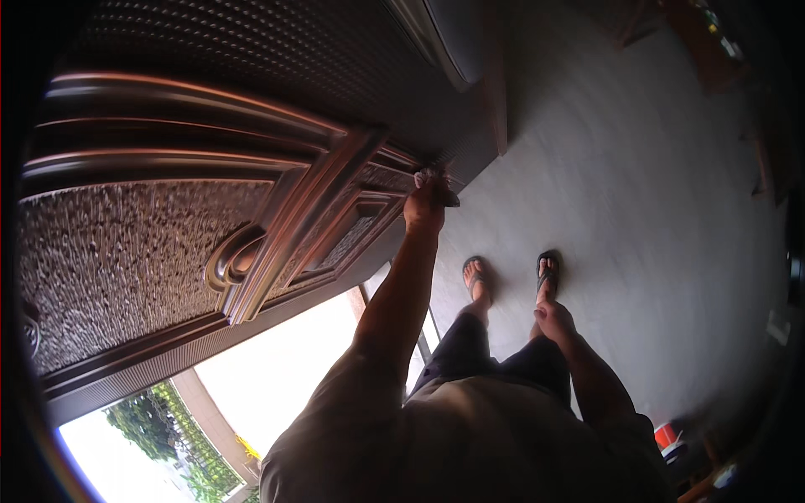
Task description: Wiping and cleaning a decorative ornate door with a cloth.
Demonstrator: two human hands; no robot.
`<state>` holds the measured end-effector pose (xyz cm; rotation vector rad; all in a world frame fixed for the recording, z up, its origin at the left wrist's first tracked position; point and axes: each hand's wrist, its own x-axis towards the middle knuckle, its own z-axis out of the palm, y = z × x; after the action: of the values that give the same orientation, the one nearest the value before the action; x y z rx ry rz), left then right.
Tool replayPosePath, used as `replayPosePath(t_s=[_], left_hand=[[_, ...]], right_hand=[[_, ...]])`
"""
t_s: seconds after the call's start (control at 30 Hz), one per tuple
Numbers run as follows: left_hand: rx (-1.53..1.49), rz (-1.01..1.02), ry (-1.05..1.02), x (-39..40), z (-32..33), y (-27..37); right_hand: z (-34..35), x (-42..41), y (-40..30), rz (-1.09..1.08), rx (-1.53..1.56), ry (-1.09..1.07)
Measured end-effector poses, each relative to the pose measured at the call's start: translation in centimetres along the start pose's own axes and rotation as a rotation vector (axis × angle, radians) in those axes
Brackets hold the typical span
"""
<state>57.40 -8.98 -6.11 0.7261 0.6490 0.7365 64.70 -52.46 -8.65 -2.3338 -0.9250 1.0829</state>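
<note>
My left hand [425, 207] reaches out to the lower part of a dark brown carved door [251, 179]. It is closed on a crumpled cloth [431, 178], which is against the door's moulded edge near the floor. Part of the cloth hangs past my knuckles. My right hand [555, 319] hangs down in front of my right leg, its fingers curled in, and I see nothing in it. Raised mouldings frame the door's rough-textured panel [126, 264]. A rounded ornament [239, 258] sits at the panel's inner edge.
Grey smooth floor [616, 188] spreads to the right, under my sandalled feet [478, 276]. At lower left, a bright doorway shows greenery [157, 427] outside. Wooden furniture [704, 50] stands at the upper right. A red and white object [665, 435] lies at the lower right.
</note>
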Motion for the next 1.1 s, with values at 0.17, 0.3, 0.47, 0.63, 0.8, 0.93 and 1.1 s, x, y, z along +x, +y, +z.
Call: replayPosePath(t_s=[0.17, 0.3, 0.47, 0.63, 0.8, 0.93, 1.1], left_hand=[[-0.163, -0.062, -0.019, -7.1, 6.9, 7.5], [0.295, -0.178, 0.013, -13.8, 9.9, 7.7], [0.265, -0.332, 0.032, -22.2, 18.1, 5.9], [-0.245, -0.308, -0.203, -26.4, 19.6, 9.3], [0.420, -0.203, -0.039, -32.6, 18.3, 15.5], [0.435, -0.132, 0.220, -37.9, 11.6, 15.3], [0.534, -0.193, 0.556, -45.5, 3.3, 11.2]], right_hand=[[-6.1, 2.4, 1.3, -0.273, -0.346, -0.282], [-12.1, 5.0, -3.7, -0.547, -0.160, -0.038], [-19.8, 4.3, -17.6, -0.743, 0.265, -0.003], [-19.1, 1.7, -21.0, -0.760, 0.430, -0.250], [-18.4, 0.0, -25.5, -0.387, 0.655, -0.602], [-15.9, 0.4, -29.7, -0.510, 0.445, -0.481], [-11.4, -3.3, -37.2, -1.135, 0.109, -0.123]])
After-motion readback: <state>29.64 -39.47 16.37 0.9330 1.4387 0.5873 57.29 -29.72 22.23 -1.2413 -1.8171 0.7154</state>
